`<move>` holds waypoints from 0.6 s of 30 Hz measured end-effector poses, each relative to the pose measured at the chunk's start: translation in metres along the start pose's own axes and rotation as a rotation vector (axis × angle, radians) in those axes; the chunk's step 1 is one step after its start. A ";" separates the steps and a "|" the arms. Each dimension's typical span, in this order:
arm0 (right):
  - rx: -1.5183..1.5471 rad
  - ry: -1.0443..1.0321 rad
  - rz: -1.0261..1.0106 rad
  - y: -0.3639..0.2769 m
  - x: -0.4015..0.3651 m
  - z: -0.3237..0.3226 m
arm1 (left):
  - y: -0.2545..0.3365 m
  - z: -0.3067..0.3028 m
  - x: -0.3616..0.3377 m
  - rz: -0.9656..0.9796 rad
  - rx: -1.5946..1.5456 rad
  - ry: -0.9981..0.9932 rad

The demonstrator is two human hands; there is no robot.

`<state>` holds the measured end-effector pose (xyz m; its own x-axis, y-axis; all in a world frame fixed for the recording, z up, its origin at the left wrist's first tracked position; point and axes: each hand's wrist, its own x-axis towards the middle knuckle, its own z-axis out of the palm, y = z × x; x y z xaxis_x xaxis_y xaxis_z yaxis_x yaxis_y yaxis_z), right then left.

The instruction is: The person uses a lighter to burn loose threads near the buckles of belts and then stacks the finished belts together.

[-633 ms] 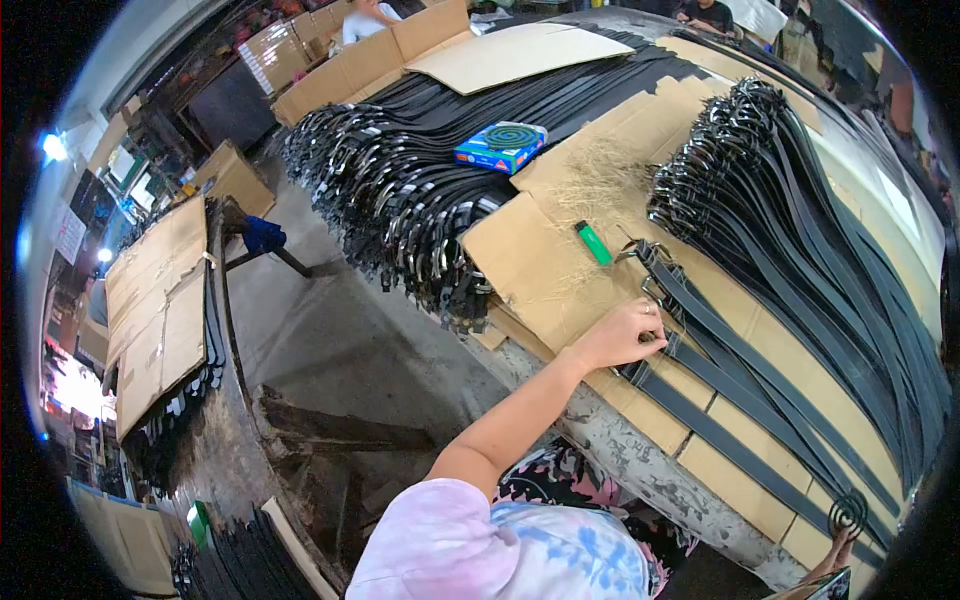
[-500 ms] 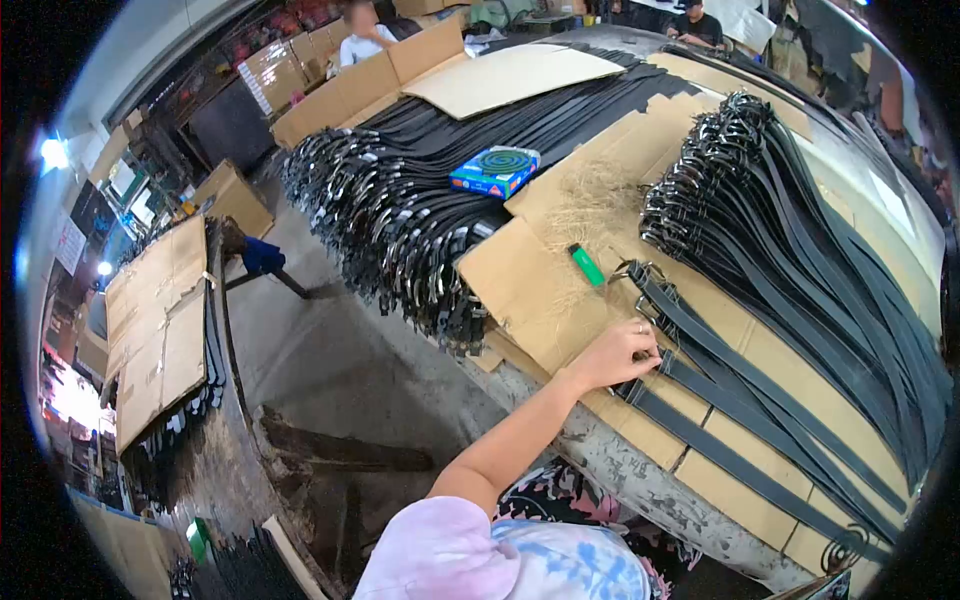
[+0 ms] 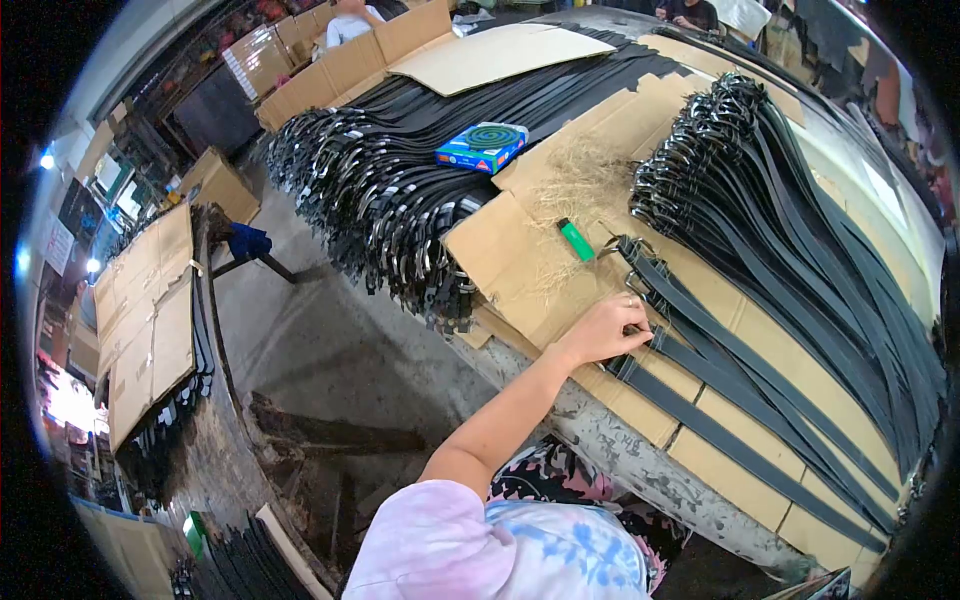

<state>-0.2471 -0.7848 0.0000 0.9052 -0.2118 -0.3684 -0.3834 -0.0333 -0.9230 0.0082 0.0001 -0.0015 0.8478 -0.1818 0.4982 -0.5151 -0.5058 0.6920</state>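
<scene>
My left hand [image 3: 607, 330] reaches over the cardboard, its fingers pinched together at the buckle end of a black belt [image 3: 690, 362]. Its fingertips partly hide that end. Just below lies another black belt [image 3: 720, 427], stretched toward the lower right. Above the hand, a few more belts lie with their metal buckles [image 3: 640, 262] bunched together. A green lighter [image 3: 576, 240] rests on the cardboard [image 3: 520, 265] past my knuckles, beside loose tan fibres [image 3: 585, 180]. My right hand is out of the frame.
A thick bundle of buckled belts [image 3: 740, 190] lies at the right. Another large belt pile [image 3: 370, 200] hangs over the table's left edge, with a blue coil box [image 3: 482, 147] on top. A cardboard-covered bench [image 3: 150, 320] stands left. Two people sit at the far side.
The view has shifted slightly, so the table's contents sit a little higher and further left. My left hand stays pinched at the same belt end. The dark coil at lower right has left the view.
</scene>
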 end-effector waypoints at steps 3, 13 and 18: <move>-0.126 0.176 -0.059 -0.068 -0.020 0.104 | -0.001 0.001 -0.002 -0.022 -0.003 0.008; -0.003 0.261 -0.116 -0.042 -0.041 0.081 | 0.002 -0.003 -0.001 0.002 -0.015 -0.002; 0.049 0.229 0.183 -0.050 -0.042 0.081 | 0.000 -0.001 -0.001 0.012 0.005 0.002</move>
<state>-0.2516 -0.6950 0.0523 0.7549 -0.4246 -0.4999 -0.5223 0.0718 -0.8497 0.0074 0.0006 -0.0012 0.8412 -0.1867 0.5074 -0.5248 -0.5076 0.6833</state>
